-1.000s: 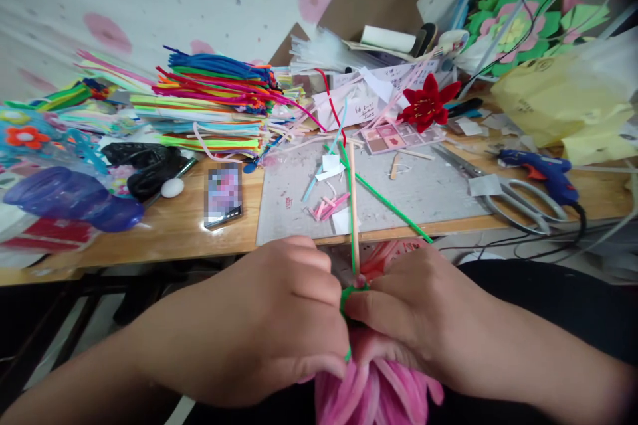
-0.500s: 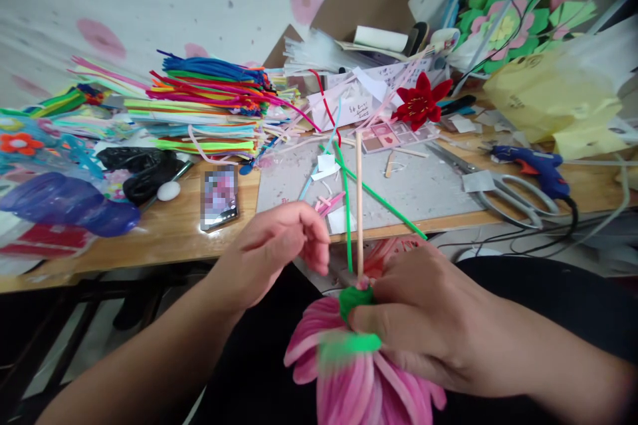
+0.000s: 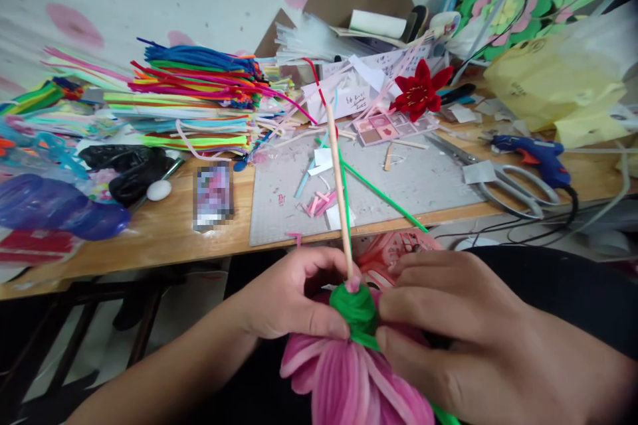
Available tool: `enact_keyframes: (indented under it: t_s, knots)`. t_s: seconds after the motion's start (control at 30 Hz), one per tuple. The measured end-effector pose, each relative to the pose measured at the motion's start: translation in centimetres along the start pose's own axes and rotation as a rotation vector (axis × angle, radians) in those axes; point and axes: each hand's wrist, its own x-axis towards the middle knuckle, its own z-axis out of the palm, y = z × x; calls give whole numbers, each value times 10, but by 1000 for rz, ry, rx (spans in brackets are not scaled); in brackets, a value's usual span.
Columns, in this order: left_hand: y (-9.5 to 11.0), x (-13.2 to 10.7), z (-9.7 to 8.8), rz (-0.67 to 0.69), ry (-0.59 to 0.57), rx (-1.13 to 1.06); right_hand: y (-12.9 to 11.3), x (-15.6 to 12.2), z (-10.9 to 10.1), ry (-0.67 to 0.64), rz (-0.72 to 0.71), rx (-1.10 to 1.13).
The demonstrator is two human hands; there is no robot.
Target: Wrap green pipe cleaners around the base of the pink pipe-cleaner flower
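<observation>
A pink pipe-cleaner flower (image 3: pixel 343 378) hangs head down above my lap, with a thin wooden stick (image 3: pixel 339 199) rising from its base. Green pipe cleaner (image 3: pixel 355 309) is wound in coils around that base. My left hand (image 3: pixel 299 292) grips the flower from the left, its thumb pressed on the coils. On the other side, my right hand (image 3: pixel 448 319) pinches the green pipe cleaner where it leaves the coils; its loose end shows below the hand. My right fingertips are partly hidden.
Bundles of coloured pipe cleaners (image 3: pixel 199 80) lie at the back left, near a phone (image 3: pixel 213 196). On the grey cutting mat (image 3: pixel 279 179) are green stems and pink scraps. A red flower (image 3: pixel 421 89), large scissors (image 3: pixel 513 192) and a blue glue gun (image 3: pixel 531 156) lie to the right.
My left hand has moved from free beside the stick onto the flower's base. My right hand has shifted right, drawing the green pipe cleaner around the base. The stick now leans left.
</observation>
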Motion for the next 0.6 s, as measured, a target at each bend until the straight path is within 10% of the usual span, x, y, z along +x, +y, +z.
enact_keyframes:
  t_s: [0.37,0.6]
  knots:
    - [-16,5,4,251,-100,-34,23,-15,-3,80,-272,299]
    - [-14,7,2,392,-89,95,35,-10,23,174,129,923]
